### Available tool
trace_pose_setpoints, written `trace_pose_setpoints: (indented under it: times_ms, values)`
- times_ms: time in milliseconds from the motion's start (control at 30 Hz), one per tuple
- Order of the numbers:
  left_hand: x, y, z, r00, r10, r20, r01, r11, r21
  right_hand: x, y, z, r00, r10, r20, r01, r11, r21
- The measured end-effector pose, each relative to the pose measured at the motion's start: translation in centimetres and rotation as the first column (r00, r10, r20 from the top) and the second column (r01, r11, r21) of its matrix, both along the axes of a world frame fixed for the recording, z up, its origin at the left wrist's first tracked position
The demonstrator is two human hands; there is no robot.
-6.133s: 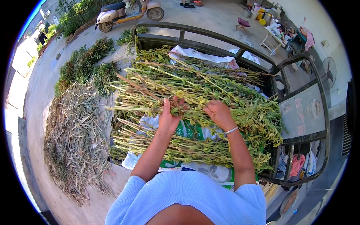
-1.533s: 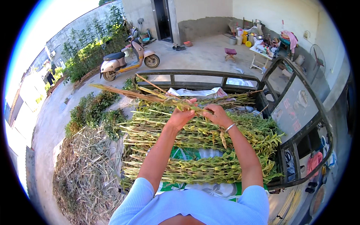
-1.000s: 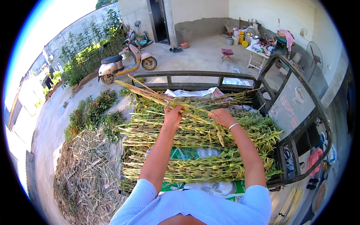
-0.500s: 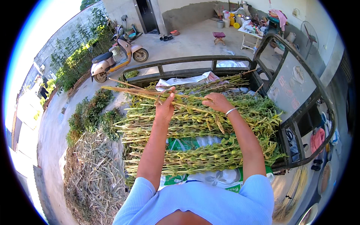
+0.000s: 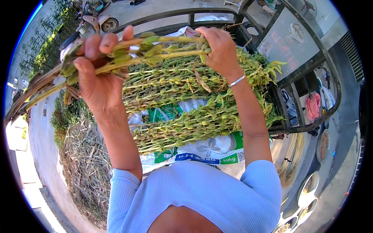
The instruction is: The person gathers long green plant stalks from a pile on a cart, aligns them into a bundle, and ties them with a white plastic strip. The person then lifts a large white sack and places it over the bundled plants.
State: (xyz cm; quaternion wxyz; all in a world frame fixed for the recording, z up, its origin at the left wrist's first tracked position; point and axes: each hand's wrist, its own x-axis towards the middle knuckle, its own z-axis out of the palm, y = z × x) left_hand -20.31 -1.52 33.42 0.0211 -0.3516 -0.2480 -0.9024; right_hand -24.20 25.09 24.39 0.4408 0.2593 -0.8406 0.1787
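A small bunch of sesame stalks (image 5: 168, 56), with green pods along them, is raised across the upper left. Its brown ends reach out toward the far left rim. My left hand (image 5: 103, 79) holds the bunch around its middle, thumb in front and fingers curled behind. The other end is pinched in my right hand (image 5: 219, 50), which wears a silver bangle. Below both hands, a thick layer of more sesame stalks (image 5: 217, 110) lies crosswise over the vehicle's bed. Green and white sacks (image 5: 202, 149) show under that layer and along its near edge.
A dark metal rail (image 5: 171, 16) borders the bed at the back, joining a tall frame on the right. Dry stalks (image 5: 85, 167) cover the ground at left. A scooter (image 5: 109, 25) stands behind. Shallow round trays (image 5: 309, 188) sit at lower right.
Both hands have lifted the sesame stalks up and nearer to me, the left hand also moving leftward. My view has shifted, so more of the sacks and the trays shows.
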Motion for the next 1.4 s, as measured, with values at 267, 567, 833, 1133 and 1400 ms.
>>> trace_pose_setpoints:
  times_ms: [267, 567, 833, 1133, 1400]
  values:
    - [1.9, -7.2, -2.5, 0.982, -0.172, 0.075, 0.129, 0.912, 0.390, 4.7, -3.7, 6.5, 0.937, -0.159, -0.310, 0.222, 0.959, 0.178]
    - [9.0, -10.3, -28.6, 0.558, 0.051, 0.828, -0.286, 0.949, 0.135, 10.6, -8.1, -14.5, 0.639, -0.121, 0.760, -0.207, 0.924, 0.321]
    - [11.3, -11.8, -36.6, 0.144, 0.224, 0.964, -0.214, 0.958, -0.190, 11.3, -10.7, -21.0, 0.587, -0.229, 0.777, -0.171, 0.903, 0.395]
    - [16.2, -9.4, -30.7, 0.548, 0.791, 0.273, 0.066, 0.284, -0.956, 11.4, -10.9, -22.2, 0.572, -0.269, 0.775, -0.194, 0.873, 0.447]
    - [9.5, -5.9, -27.7, 0.842, 0.084, -0.533, -0.413, -0.536, -0.736, 11.9, -12.7, -19.7, 0.646, -0.205, 0.735, -0.237, 0.862, 0.448]
